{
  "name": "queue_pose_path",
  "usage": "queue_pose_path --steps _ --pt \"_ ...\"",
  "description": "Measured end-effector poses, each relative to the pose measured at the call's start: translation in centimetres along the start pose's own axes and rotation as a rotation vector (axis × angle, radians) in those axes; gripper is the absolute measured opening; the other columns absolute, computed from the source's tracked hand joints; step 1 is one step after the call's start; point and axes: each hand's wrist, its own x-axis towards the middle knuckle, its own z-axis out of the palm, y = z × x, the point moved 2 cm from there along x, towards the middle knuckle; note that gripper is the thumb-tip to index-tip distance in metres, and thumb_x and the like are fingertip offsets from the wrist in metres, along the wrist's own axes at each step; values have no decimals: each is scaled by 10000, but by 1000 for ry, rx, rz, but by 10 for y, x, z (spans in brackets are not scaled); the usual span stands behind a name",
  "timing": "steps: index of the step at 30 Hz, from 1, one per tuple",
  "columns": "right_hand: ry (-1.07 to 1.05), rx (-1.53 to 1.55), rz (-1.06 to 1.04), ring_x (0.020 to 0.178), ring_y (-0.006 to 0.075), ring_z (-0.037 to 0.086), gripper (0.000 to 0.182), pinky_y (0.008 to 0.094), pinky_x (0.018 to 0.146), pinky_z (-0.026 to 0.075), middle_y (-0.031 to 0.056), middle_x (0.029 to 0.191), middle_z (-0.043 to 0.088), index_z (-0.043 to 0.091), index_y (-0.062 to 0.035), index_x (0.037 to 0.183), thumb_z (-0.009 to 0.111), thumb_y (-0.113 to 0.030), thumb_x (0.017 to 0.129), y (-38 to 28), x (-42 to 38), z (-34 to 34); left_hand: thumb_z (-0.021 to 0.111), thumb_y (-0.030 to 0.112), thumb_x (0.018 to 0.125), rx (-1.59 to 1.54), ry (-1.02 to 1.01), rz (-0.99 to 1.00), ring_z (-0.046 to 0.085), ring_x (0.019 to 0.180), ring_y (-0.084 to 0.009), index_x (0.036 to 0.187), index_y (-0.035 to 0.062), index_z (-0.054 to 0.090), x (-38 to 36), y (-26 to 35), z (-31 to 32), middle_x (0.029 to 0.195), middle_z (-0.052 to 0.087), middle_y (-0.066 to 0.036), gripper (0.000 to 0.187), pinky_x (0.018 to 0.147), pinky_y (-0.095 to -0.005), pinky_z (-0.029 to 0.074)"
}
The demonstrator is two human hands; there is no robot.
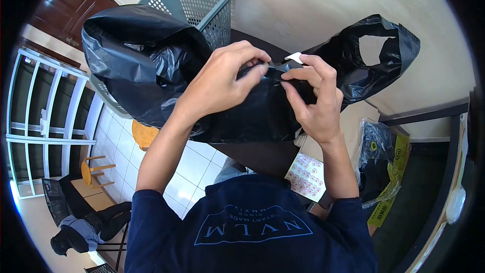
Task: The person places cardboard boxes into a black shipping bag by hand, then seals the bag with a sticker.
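A large black plastic bag (242,116) with loop handles spreads across the view in front of me. Its left handle (118,45) flares open, and the right handle (406,53) sticks up with a gap through it. At the bag's middle upper edge, my left hand (227,78) pinches the plastic between thumb and fingers. Just to its right, my right hand (318,93) grips the same edge with thumb and fingertips. A small white piece (294,58) shows by my right index finger, partly covered by it.
Behind the bag stands a grey-green laundry basket (222,5), near the wall. A dark table (257,156) lies under the bag. To the right are a patterned sheet (306,177) and a plastic-wrapped dark package (376,156). A wooden stool (88,172) stands at left on the tiles.
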Motion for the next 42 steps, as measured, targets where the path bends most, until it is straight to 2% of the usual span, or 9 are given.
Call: queue_pose_path --steps 11,16,22,26,28,32,34,36,42 --pt "-57 100 211 846 255 684 519 318 777 530 162 970 669 481 -6 1184 750 -1 740 -15 5 -15 668 6 786 79 87 87 592 756 -278 880 -24 649 -16 1 10 827 608 -132 100 693 -345 467" --pt "-12 -353 113 822 261 620 179 336 703 489 123 931 619 642 -4 896 704 9 728 -37 42 -38 646 -21 784 80 82 116 589 762 -289 861 -32 621 -21 2 13 818 601 -136 82 694 -351 463" --pt "-231 -63 25 738 264 658 143 318 667 504 145 815 647 613 32 874 676 22 746 -12 68 -3 656 -35 741 129 75 167 575 807 -283 891 -12 620 -22 1 12 843 588 -114 156 697 -365 453" --pt "-262 217 258 658 166 632 110 302 593 498 137 705 631 591 66 851 619 -40 847 14 82 14 668 -42 685 178 65 164 565 820 -265 904 3 641 -25 0 12 870 574 -91 225 692 -367 449" --pt "-538 212 467 626 134 584 153 284 568 473 103 681 616 604 55 852 622 -96 865 29 83 16 668 -52 684 207 65 162 561 812 -258 905 3 647 -25 -2 11 863 566 -95 229 689 -359 452" --pt "-714 171 664 597 98 513 214 262 527 411 65 659 587 617 38 848 621 -172 889 37 81 11 671 -58 681 173 84 176 561 815 -250 901 1 647 -20 -9 9 860 557 -99 229 688 -351 458" --pt "-696 251 691 594 86 494 198 248 530 395 45 659 581 608 25 849 623 -168 893 35 81 11 672 -59 695 147 95 191 576 811 -259 895 -2 644 -15 -13 7 858 582 -105 210 682 -349 466" --pt "-644 343 704 710 53 538 157 207 667 448 13 775 602 575 -17 876 605 -163 925 29 84 9 672 -55 709 131 107 195 584 796 -264 896 -5 642 -11 -19 8 849 597 -110 196 676 -349 469" --pt "-584 244 605 633 88 540 162 246 559 423 45 685 593 585 3 857 632 -150 885 14 76 2 657 -42 763 11 80 172 598 746 -270 906 -17 631 -8 -19 9 818 628 -125 148 658 -346 475"
